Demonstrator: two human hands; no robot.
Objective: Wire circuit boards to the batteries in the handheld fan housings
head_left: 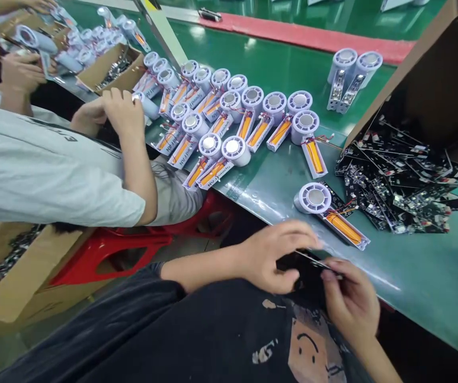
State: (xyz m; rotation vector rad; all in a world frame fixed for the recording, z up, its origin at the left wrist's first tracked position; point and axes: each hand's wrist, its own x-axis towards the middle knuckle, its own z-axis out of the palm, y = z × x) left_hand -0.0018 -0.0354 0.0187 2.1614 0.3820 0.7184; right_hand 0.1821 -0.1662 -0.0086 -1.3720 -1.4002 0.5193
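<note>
In the head view, my right hand [352, 298] pinches one end of a thin dark circuit board [312, 259] near the table's front edge. My left hand [279, 255] curves around the board's other end with thumb and fingers spread apart; whether a fingertip touches it I cannot tell. Just beyond my hands lies a lilac handheld fan body [314, 198], its handle exposing an orange battery [344, 227] and thin wires. Another fan body [306, 123] lies behind it. A loose pile of black circuit boards [396, 181] spreads to the right.
An open cardboard box [424, 69] stands tipped behind the board pile. Two fan units [344, 69] stand at the back. Rows of fan bodies [252, 98] fill the table's left part. A co-worker's arm [133, 143] and a red stool [113, 255] are at left.
</note>
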